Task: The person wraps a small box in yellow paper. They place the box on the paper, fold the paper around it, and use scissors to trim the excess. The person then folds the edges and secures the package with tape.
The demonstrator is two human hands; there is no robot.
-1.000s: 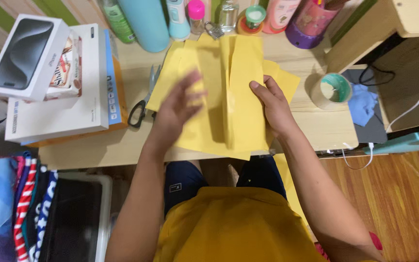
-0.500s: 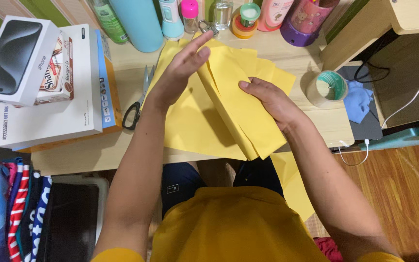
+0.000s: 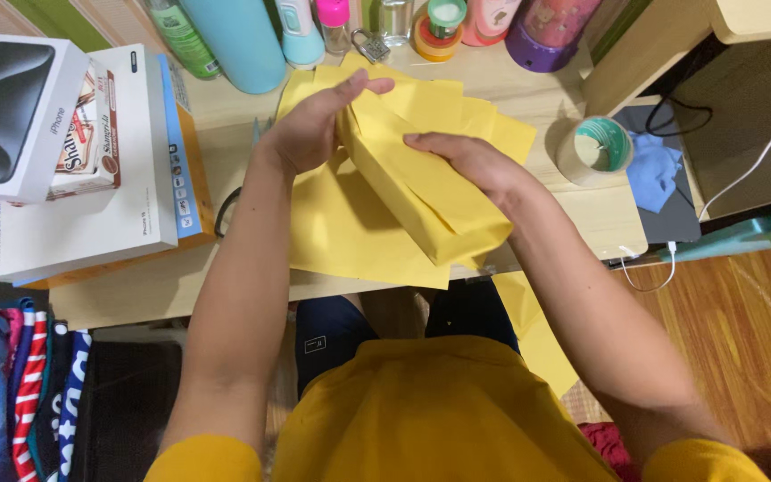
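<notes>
Stacking up at the far left of the wooden desk (image 3: 136, 290) are a white phone box (image 3: 11, 112) on a large flat white box (image 3: 91, 205), with a narrow snack box (image 3: 87, 134) between them. Just right of the stack, black scissor handles (image 3: 222, 210) peek out beside the left forearm. Behind them stands a light blue bottle (image 3: 234, 40), with smaller bottles and tape rolls lined along the back edge.

At the middle of the desk lies a spread of yellow paper sheets (image 3: 350, 236). On them sits a long yellow wrapped package (image 3: 412, 201), angled from upper left to lower right. The left hand (image 3: 314, 125) grips the package's far end, fingers curled over the paper fold and thumb stretched across the top. The right hand (image 3: 466, 161) lies flat along the package's upper side, fingers extended and close together, pressing the paper down.

Further right, a roll of clear tape (image 3: 592, 150) with a teal core rests on the desk, well apart from the package. Beside it a blue cloth (image 3: 653, 174) lies on a dark pad.
</notes>
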